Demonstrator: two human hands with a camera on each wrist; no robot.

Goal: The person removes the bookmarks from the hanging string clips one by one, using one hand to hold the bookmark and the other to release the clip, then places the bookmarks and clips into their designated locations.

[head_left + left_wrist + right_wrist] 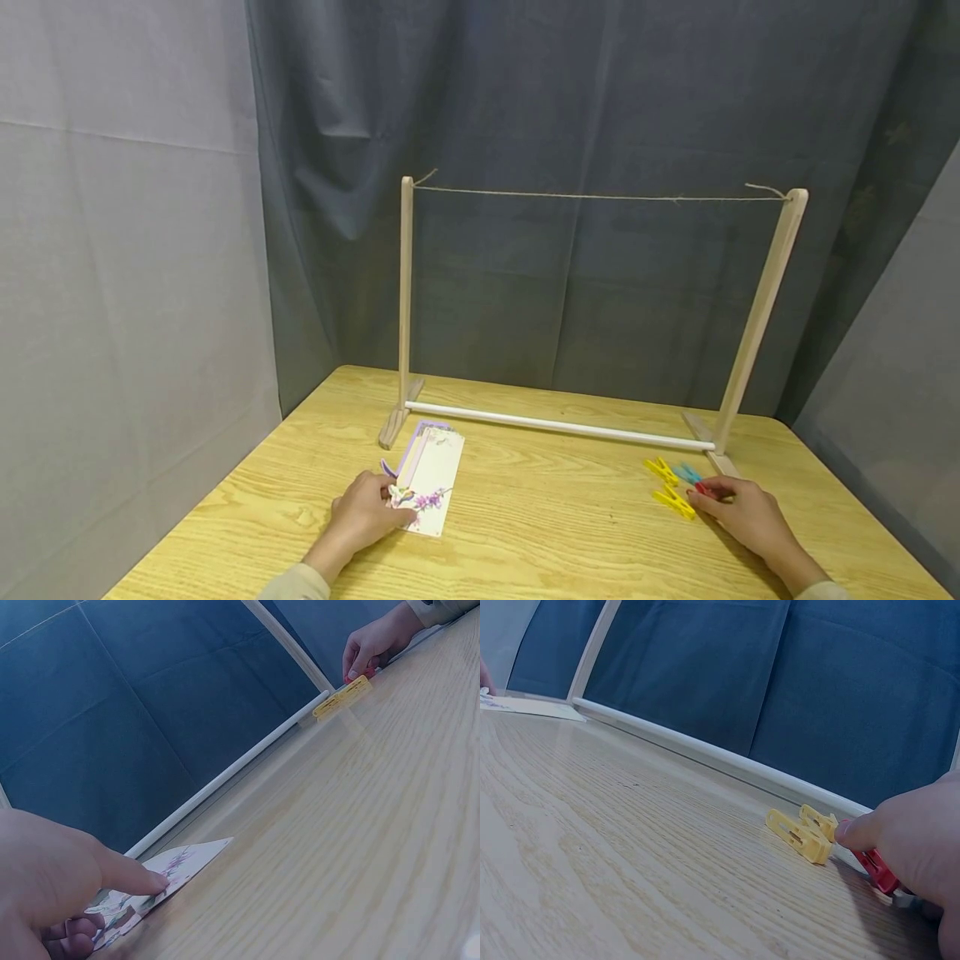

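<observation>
Cards (431, 479): white, with purple floral print and a small bird motif; lavender edges beneath. Pegs: two yellow (672, 500), one teal (687, 474), one red (705, 490). Counter (555, 517): yellow wood grain. Frame (406, 300): pale wood, white bar (558, 426), tan string (600, 197). Backdrop (600, 125): dark blue-grey cloth.

I see a pale yellow wooden table (570, 533) with bold grain and a smooth, faintly shiny finish. At centre frame stands a bare, matt light-wood frame (406, 300), strung with rough brown twine (600, 197) and a smooth white plastic-looking rod (555, 425). The floral paper cards (431, 479) at lower left look matt. The yellow plastic clothespins (672, 500) at lower right look smooth. A dull blue-grey cloth backdrop (600, 100) hangs creased behind.
</observation>
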